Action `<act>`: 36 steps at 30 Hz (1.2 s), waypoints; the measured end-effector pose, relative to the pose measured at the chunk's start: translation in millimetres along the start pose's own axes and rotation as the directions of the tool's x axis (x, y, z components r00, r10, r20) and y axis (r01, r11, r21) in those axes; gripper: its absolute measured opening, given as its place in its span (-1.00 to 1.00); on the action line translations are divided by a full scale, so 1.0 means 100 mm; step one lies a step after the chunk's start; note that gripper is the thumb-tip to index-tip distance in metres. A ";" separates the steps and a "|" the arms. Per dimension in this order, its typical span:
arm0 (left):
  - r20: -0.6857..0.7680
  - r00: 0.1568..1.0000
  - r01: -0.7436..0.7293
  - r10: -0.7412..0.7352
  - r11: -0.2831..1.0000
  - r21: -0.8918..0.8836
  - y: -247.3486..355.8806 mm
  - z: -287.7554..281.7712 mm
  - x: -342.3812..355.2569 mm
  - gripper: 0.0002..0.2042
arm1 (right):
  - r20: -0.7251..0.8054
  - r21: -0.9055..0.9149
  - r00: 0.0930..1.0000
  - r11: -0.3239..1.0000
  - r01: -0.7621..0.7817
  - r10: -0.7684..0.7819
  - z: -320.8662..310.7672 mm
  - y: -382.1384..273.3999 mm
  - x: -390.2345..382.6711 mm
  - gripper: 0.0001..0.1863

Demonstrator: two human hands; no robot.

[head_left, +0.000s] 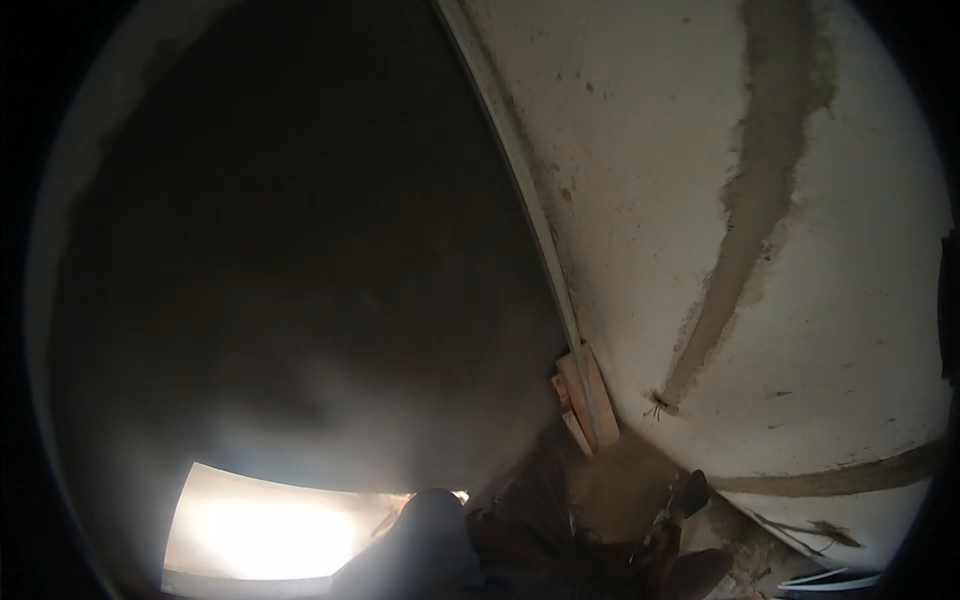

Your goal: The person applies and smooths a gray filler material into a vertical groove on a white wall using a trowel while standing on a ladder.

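Wooden blocks [603, 405] rest beside a pale, brown-streaked wall [800, 300]

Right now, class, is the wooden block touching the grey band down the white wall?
Apart: the head view shows white wall between the wooden block and the grey band.

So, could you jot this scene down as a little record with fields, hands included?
Hands: neither can be made out
Right side: pale wall with a rough grey-brown band
Middle: long narrow strip running down to wooden pieces
Lower left: glaring bright patch
Lower middle: dark shapes, too dim to identify
Lighting: mostly gloomy
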State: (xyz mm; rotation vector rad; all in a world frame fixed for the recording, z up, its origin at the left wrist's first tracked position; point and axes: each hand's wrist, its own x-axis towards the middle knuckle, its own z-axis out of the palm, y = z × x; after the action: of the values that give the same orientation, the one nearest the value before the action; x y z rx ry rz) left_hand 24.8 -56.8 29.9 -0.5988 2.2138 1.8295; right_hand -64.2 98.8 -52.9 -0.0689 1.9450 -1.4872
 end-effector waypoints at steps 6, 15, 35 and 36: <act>0.032 0.999 -0.039 0.036 0.994 0.102 0.16 0.56 -0.01 -0.52 | 0.092 0.114 0.955 0.956 0.272 -0.282 -0.30 -0.05 -0.11 -0.49; 0.026 0.982 -0.188 0.188 0.944 0.272 -0.02 0.59 0.11 -0.54 | 0.082 0.145 0.926 0.923 0.355 -0.369 -0.34 -0.45 -0.11 -0.70; -0.034 0.959 -0.259 0.282 0.917 0.303 -0.10 0.63 0.07 -0.60 | 0.032 0.127 0.928 0.922 0.365 -0.372 -0.28 -0.51 -0.22 -0.69; -0.042 0.959 -0.252 0.280 0.912 0.323 -0.07 0.62 0.06 -0.61 | 0.034 0.120 0.934 0.929 0.350 -0.356 -0.27 -0.51 -0.23 -0.69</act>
State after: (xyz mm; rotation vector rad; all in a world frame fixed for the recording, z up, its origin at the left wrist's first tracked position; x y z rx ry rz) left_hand 16.2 1.1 8.0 -0.3325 2.6863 1.5293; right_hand -78.9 113.1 5.4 -0.4271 1.8690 -1.8029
